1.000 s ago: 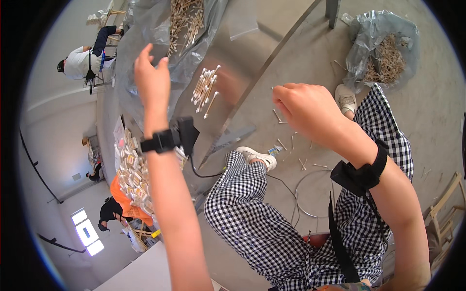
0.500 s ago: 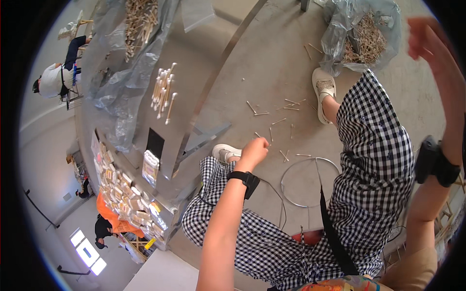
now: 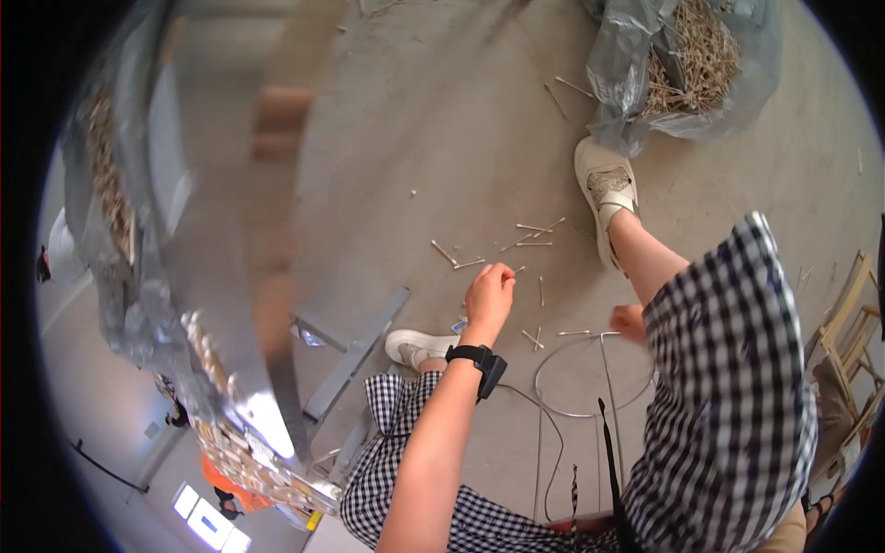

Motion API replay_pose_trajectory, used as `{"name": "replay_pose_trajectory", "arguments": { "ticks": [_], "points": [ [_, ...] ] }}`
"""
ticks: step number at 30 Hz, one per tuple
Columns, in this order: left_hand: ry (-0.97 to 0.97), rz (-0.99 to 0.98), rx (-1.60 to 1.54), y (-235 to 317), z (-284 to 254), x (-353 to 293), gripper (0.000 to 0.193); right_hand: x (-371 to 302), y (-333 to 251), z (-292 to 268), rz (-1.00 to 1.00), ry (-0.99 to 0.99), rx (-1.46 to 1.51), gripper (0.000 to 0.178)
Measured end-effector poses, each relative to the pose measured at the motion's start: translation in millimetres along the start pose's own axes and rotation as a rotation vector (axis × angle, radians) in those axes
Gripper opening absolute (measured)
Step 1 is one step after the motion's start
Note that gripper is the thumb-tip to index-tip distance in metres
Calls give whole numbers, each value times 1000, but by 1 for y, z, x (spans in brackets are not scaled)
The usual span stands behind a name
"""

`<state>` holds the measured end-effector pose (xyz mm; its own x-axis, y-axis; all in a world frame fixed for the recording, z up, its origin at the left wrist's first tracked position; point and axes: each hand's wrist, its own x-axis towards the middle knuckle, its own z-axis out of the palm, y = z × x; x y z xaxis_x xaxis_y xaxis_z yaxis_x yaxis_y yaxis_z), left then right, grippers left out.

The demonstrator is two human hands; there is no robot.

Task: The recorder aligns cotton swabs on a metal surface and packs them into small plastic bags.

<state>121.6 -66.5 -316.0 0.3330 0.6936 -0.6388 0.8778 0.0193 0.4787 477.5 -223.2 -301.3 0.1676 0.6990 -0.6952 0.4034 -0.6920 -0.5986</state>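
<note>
My left hand point(image 3: 489, 293) reaches down to the scattered small sticks point(image 3: 535, 235) on the concrete floor point(image 3: 442, 138), fingers curled; whether it holds one I cannot tell. My right hand point(image 3: 630, 323) is half hidden behind my knee. A thin stick could slip away.

Grey concrete floor point(image 3: 442, 138): loose sticks point(image 3: 535, 241) scattered mid-floor, plastic bag of sticks point(image 3: 687, 69) top right, wire ring point(image 3: 590, 378).
</note>
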Motion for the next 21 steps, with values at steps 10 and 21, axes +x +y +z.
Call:
{"name": "replay_pose_trajectory", "arguments": {
  "ticks": [10, 21],
  "points": [
    [109, 257, 174, 66, 59, 95, 18, 23, 43, 192, -25, -251, 192, 20],
    [104, 332, 419, 27, 48, 99, 16, 31, -63, 152, 118, -389, 425, 14]
  ]
}}
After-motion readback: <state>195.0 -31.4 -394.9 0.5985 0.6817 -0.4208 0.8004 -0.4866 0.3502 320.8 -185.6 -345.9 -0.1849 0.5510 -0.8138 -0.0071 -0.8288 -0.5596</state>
